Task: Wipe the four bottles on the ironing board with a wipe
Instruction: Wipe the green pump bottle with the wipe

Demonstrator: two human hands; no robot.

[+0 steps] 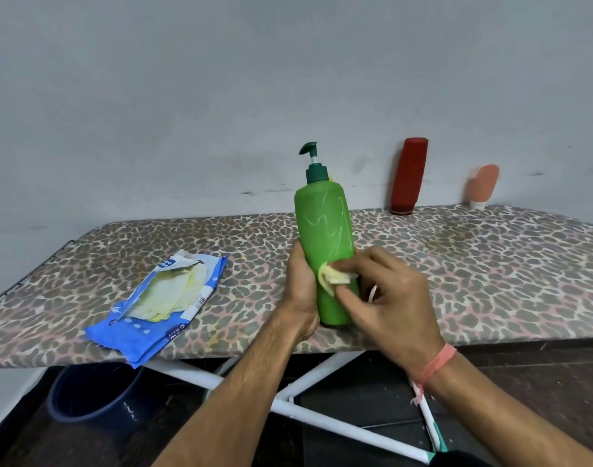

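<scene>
A tall green pump bottle [323, 227] stands upright near the front edge of the leopard-print ironing board [473, 264]. My left hand [300, 284] grips its lower left side. My right hand [386, 298] presses a small yellowish wipe [333, 276] against the bottle's lower front. A dark red bottle [409, 175] stands cap-down at the back, leaning on the wall. A small peach tube [483, 187] stands cap-down further right. A bit of yellow shows behind the green bottle's shoulder; I cannot tell what it is.
A torn-open blue wipes pack [160, 305] lies on the board's left front, overhanging the edge. Below the board are white crossed legs [322, 416] and a dark blue bucket [93, 396] on the floor. A grey wall rises right behind the board.
</scene>
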